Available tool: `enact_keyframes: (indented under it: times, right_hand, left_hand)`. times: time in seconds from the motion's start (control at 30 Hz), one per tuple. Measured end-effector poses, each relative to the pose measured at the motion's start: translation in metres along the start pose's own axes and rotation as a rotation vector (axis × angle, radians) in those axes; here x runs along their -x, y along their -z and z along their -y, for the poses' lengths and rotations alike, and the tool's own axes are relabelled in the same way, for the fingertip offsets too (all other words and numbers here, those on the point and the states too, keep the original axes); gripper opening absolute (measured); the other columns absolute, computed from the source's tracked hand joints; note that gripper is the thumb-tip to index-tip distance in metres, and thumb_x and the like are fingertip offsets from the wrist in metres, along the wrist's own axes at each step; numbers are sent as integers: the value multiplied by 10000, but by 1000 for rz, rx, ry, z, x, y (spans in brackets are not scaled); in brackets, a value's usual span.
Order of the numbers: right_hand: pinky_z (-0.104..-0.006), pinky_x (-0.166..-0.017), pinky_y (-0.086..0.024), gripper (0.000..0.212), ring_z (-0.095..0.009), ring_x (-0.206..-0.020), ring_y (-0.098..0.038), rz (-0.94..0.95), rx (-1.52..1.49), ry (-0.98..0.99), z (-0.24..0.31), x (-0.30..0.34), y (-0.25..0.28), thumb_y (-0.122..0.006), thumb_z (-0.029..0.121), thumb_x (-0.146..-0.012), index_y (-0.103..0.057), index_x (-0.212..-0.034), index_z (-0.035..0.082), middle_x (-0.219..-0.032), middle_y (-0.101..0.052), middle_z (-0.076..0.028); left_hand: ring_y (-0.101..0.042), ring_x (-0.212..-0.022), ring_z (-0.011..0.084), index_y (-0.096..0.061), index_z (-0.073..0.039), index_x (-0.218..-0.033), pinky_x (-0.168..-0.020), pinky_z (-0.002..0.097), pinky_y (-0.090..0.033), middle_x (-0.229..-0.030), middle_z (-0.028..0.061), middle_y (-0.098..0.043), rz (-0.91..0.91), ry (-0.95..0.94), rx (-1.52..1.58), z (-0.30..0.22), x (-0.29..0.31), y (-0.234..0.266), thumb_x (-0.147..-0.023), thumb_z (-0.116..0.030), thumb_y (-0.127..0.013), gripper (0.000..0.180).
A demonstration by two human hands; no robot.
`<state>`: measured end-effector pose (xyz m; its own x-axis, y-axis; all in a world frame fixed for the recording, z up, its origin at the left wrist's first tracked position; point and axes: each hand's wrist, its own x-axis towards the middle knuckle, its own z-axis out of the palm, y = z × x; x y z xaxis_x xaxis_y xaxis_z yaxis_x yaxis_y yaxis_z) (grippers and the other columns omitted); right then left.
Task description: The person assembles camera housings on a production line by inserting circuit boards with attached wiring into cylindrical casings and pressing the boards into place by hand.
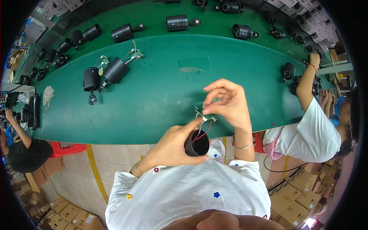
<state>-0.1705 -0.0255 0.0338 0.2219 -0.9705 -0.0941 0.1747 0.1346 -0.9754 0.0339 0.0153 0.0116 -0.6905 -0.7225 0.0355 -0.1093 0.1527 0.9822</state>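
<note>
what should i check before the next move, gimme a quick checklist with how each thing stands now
1. Left hand grips the black cylinder: ok.
2. Cylinder's open end faces up toward the camera: ok.
3. Right hand has its fingertips on the green circuit board: ok.
4. Red wires run from board into cylinder: ok.
5. White connector fully seated: cannot tell, too small.
6. Two wired cylinders on the green tabletop lie apart from both hands: ok.

Legible text: none | brown carton, 7 o'clock: bears white label, too small to read | open carton, 8 o'clock: bears dark print, unreadable | white boxes, 2 o'clock: markings blurred
</note>
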Motion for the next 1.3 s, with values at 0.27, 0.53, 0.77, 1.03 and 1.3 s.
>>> enact_keyframes:
  times: [0.27, 0.53, 0.77, 1.03, 1.3]
  right_hand:
    - [-257, -686, -594, 443, -152, -718, -650, -343, 93, 155, -4, 18, -24, -750, -185, -623, -641, -1018, -18, -753, -654, -109]
    - [-246, -655, -590, 510, -185, -736, -679, -403, 23, 273, -20, 20, -23, -721, -201, -647, -610, -1107, -13, -820, -656, -116]
    - [-243, -610, -578, 700, -218, -726, -697, -135, -682, 260, -31, 12, 6, -668, -237, -636, -492, -1271, -2, -990, -637, -148]
    - [-247, -616, -560, 800, -211, -700, -675, 385, -786, 241, -43, 5, 21, -638, -243, -635, -399, -1356, 7, -1092, -594, -176]
    - [-245, -672, -532, 617, -169, -715, -623, 270, -545, 211, -37, 8, 18, -659, -206, -693, -514, -1251, 13, -1084, -588, -156]
  left_hand:
    - [-638, -648, 279, -165, 80, -1478, -608, 310, -492, -840, 139, -672, -128, 34, -152, -9, 3, -3, -670, -298, -816, 1104]
    - [-646, -691, 280, -85, 65, -1485, -632, 313, -506, -917, 188, -658, -128, 94, -43, -24, -5, -7, -686, -258, -807, 1124]
    - [-648, -725, 301, -140, 9, -1437, -649, 324, -517, -1021, 220, -627, -107, -109, 624, 8, -9, -16, -649, -225, -861, 1093]
    - [-642, -813, 326, -223, -52, -1391, -692, 344, -518, -1067, 214, -615, 287, -147, 1386, 22, -18, -18, -608, -222, -901, 1049]
    - [-639, -888, 306, -460, -33, -1277, -782, 372, -516, -1184, 203, -606, 248, -263, 757, 21, -18, -5, -586, -172, -889, 825]
